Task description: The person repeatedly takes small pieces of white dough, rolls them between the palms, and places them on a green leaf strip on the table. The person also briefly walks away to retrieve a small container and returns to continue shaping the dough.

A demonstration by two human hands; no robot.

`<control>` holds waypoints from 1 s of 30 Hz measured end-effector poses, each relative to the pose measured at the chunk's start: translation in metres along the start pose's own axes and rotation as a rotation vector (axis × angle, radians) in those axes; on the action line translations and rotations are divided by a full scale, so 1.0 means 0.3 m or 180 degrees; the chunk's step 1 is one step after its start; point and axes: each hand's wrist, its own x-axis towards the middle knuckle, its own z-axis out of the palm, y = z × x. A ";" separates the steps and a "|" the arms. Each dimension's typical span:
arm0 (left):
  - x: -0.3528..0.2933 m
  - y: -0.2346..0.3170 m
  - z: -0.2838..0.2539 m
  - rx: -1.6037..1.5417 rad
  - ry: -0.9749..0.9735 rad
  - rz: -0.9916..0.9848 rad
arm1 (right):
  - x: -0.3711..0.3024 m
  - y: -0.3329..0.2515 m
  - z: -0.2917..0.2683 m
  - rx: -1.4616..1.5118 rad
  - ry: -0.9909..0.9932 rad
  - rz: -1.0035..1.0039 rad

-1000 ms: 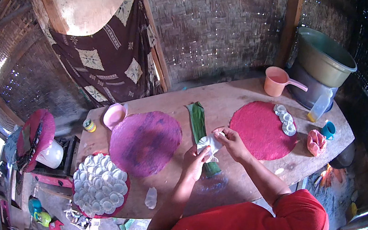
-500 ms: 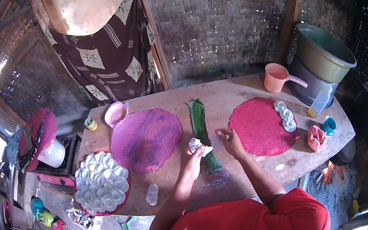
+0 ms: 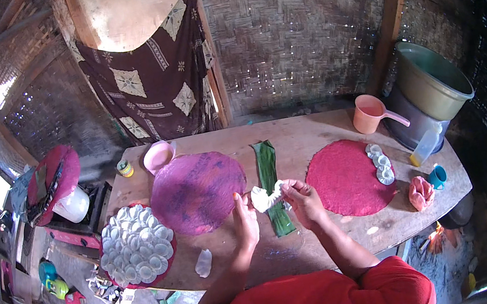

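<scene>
My right hand (image 3: 304,201) pinches one end of a thin, white, ruffled piece (image 3: 264,199), curved like a frilled strip. Fingers raised and apart, my left hand (image 3: 246,222) is right beside the piece's other end; whether it touches is too small to tell. Below both hands a long green leaf strip (image 3: 265,164) lies on the wooden table (image 3: 309,124). To the right, a round red mat (image 3: 345,177) carries a short row of white ruffled cups (image 3: 382,167) along its right edge. Many similar shallow white cups (image 3: 134,244) cover another red mat at left.
A round purple mat (image 3: 199,190) and pink bowl (image 3: 159,157) lie left of the leaf. At right stand a pink dipper (image 3: 370,113), a clear bottle (image 3: 426,143), a blue cup (image 3: 437,177), a pink bundle (image 3: 421,193) and a large pot (image 3: 434,76). A fire (image 3: 436,238) burns below the table's right edge.
The bunched white piece has passed from my left hand to my right and now hangs spread out. My left fingers have come apart. The view has shifted slightly.
</scene>
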 end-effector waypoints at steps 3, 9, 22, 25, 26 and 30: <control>-0.009 0.039 0.013 -0.0402 -0.0327 -0.0475 | -0.015 -0.073 0.013 -0.0524 -0.0166 -0.0034; -0.042 0.087 0.054 -0.0026 -0.0607 -0.0559 | -0.025 -0.150 0.032 -0.1197 -0.0288 0.0111; -0.067 0.138 0.085 0.2282 -0.0898 0.0972 | -0.060 -0.202 0.070 -0.3682 -0.0794 -0.1548; -0.042 0.115 0.064 0.2143 -0.0740 0.0553 | -0.055 -0.180 0.015 -0.3570 -0.0450 -0.1086; -0.040 0.104 0.052 0.2317 -0.0661 0.0691 | -0.043 -0.170 -0.019 -0.3336 -0.0312 -0.0766; -0.040 0.087 -0.027 0.1985 -0.0556 0.0352 | 0.042 -0.169 -0.242 -0.3002 0.0429 -0.0456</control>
